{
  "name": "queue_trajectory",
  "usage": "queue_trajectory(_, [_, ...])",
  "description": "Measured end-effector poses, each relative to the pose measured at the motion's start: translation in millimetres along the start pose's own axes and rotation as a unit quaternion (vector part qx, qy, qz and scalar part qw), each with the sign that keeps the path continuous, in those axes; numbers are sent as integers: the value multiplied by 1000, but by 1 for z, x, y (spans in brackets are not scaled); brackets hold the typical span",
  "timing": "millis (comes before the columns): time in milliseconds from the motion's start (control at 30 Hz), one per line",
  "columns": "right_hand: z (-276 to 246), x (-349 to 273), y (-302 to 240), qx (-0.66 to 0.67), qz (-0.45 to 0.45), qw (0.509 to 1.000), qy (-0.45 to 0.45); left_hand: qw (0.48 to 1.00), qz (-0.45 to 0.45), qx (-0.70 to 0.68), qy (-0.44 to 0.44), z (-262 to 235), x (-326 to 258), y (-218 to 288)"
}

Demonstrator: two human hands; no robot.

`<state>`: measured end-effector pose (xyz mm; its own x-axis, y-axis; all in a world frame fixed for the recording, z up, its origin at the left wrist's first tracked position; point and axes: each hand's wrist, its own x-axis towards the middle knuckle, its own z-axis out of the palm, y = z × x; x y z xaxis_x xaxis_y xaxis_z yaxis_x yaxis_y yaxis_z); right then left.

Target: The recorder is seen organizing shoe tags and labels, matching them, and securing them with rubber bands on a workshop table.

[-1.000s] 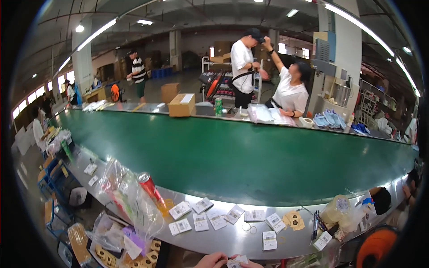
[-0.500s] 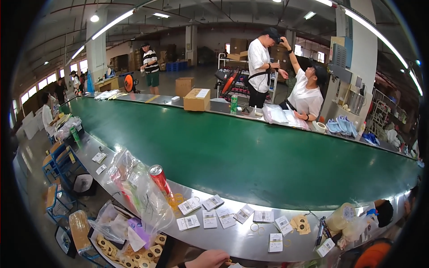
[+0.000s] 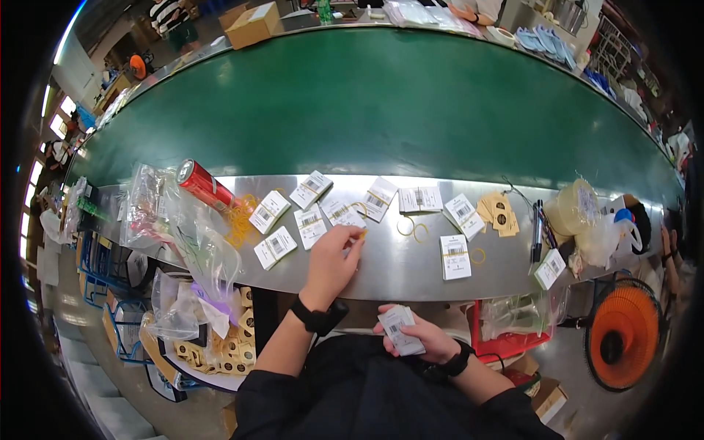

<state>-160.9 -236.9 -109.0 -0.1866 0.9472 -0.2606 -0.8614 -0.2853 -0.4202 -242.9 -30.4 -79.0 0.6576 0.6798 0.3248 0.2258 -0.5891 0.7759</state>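
Note:
My left hand [image 3: 334, 262] reaches over the metal ledge, thumb and fingers pinched on a yellow rubber band [image 3: 363, 234], of which only a little shows. Just beyond the fingertips lies a stack of white barcode cards [image 3: 342, 213]. Low in front of my body, my right hand [image 3: 434, 339] is wrapped round another stack of white barcode cards [image 3: 401, 329]. Several more card stacks lie in a loose row along the ledge, and yellow bands cross some of them. Loose rubber bands [image 3: 405, 225] rest between the stacks.
A red can [image 3: 205, 185] leans beside a heap of rubber bands [image 3: 240, 224] and clear plastic bags [image 3: 194, 235]. Tan tags [image 3: 501, 215], pens [image 3: 537, 231] and a tape roll [image 3: 572, 207] lie rightward. Beyond runs a green belt [image 3: 352, 103]. An orange fan [image 3: 622, 334] stands lower right.
The view has tilted down, bringing both forearms in. My left hand now reaches over the ledge among the card stacks. My right hand has come into view, holding cards.

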Motion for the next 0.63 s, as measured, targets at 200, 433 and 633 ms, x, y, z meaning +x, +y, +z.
queue_trajectory(200, [7, 0, -4, 13, -96, 994, 50, 998, 29, -38, -35, 17, -12, 11])
queue_trajectory(433, [-7, -1, -16, 9, -86, 995, 49, 972, 142, -27, -185, 8, -57, 49])
queue_trajectory(633, [16, 13, -18, -152, -33, 976, 150, 961, 157, 37, -223, 19, -79, 41])
